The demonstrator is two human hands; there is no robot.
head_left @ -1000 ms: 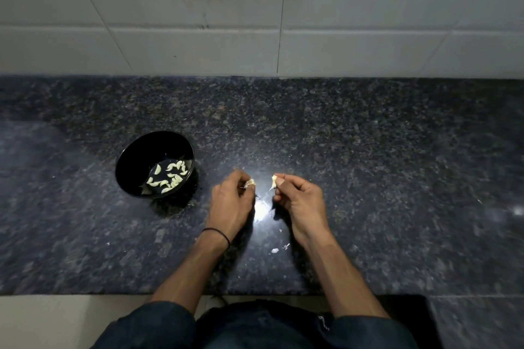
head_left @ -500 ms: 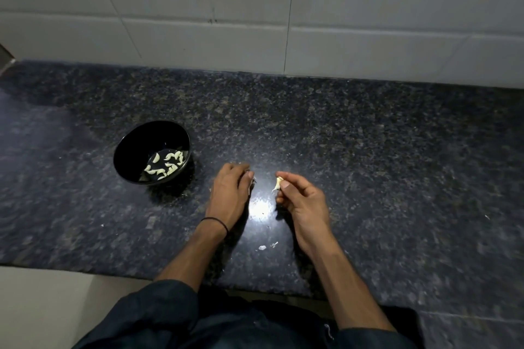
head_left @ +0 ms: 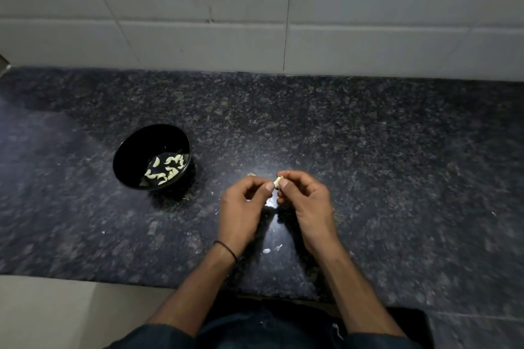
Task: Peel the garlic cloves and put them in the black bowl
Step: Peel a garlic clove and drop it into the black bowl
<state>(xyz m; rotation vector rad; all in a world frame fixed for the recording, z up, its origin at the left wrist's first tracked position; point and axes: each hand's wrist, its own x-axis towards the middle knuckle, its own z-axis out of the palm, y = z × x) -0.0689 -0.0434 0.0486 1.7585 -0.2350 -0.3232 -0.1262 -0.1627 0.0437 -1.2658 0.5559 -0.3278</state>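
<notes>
A black bowl [head_left: 130, 147] stands on the dark granite counter, left of my hands, with several peeled garlic cloves [head_left: 167, 168] lying in it. My right hand [head_left: 306, 201] pinches a small pale garlic clove [head_left: 277, 182] between thumb and fingertips. My left hand [head_left: 241, 207] has come up against it, its thumb tip touching the clove's left side and its fingers curled. A small piece, perhaps peel, [head_left: 251, 175] lies on the counter just beyond my left hand.
The granite counter [head_left: 397, 178] ends at a white tiled wall [head_left: 283, 22] behind and at a front edge near my body. Small white peel scraps [head_left: 270, 249] lie between my wrists.
My hands were a little apart, each holding a piece. Now they have closed together on the one clove, and the left hand's piece lies on the counter.
</notes>
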